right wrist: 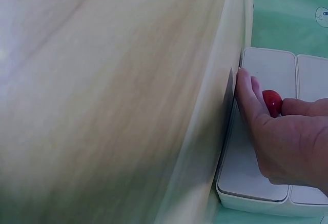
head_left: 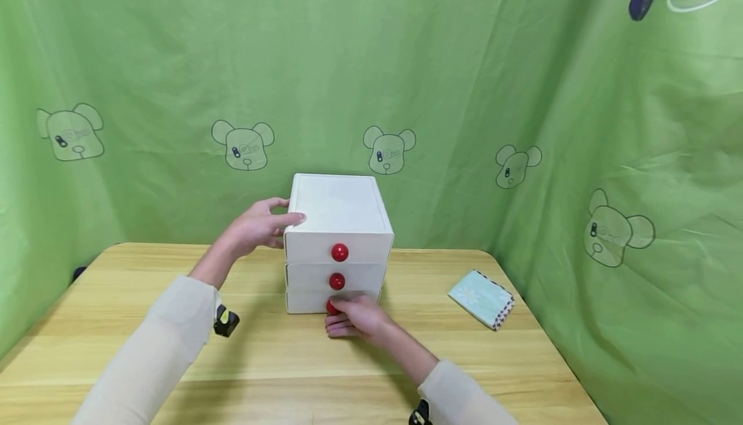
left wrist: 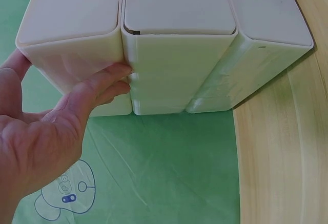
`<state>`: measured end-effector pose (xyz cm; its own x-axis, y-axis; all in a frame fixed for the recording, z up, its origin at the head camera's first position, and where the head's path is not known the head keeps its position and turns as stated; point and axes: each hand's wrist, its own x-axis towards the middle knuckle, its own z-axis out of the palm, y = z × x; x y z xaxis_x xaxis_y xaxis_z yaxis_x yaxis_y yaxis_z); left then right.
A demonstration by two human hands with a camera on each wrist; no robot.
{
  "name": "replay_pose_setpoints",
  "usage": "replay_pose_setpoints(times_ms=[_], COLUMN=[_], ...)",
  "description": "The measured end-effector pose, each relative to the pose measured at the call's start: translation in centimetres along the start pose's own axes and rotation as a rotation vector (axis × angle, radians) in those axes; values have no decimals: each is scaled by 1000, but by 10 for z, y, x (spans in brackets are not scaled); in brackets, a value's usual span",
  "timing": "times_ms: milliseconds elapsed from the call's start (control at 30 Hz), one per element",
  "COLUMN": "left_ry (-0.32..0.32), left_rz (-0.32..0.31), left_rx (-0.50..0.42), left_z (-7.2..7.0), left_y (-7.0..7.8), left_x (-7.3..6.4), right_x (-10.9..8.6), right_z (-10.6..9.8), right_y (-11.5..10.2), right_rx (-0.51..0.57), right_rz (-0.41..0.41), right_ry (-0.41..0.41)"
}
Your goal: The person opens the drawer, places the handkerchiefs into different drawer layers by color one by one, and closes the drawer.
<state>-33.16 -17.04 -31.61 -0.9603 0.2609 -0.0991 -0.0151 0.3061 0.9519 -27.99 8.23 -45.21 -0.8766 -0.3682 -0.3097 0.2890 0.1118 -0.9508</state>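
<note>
A white cabinet (head_left: 339,209) of three stacked drawers stands on the table, each drawer front bearing a round red knob. At its upper left edge is my left hand (head_left: 261,225), thumb laid over the top and fingers fairly straight along the side. The left wrist view shows those fingertips (left wrist: 119,70) against the side wall, near the seam between the top and middle units. Low at the front, my right hand (head_left: 362,318) pinches the bottom drawer's red knob (right wrist: 272,102) between thumb and fingers. All three drawers look closed.
A folded light-blue cloth (head_left: 482,299) with a patterned edge lies on the wooden table (head_left: 278,373) to the right. Green curtains (head_left: 325,77) with bear-head drawings hang behind the table and along its sides.
</note>
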Motion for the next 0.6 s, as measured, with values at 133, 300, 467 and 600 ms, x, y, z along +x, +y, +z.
replay_pose_setpoints(times_ms=[133,300,467,600], left_ry=[-2,-2,0,0], left_rz=[2,0,2,2], left_rx=[-2,-7,-9,-6], left_z=[0,0,1,1], left_y=[1,2,2,3], left_x=[0,0,0,0], right_x=[1,1,1,1], right_z=[0,-1,-2,-2], right_y=[0,1,2,2], right_rx=[11,21,32,34], right_rz=[3,3,5,8], right_ry=[-2,-3,-1,0])
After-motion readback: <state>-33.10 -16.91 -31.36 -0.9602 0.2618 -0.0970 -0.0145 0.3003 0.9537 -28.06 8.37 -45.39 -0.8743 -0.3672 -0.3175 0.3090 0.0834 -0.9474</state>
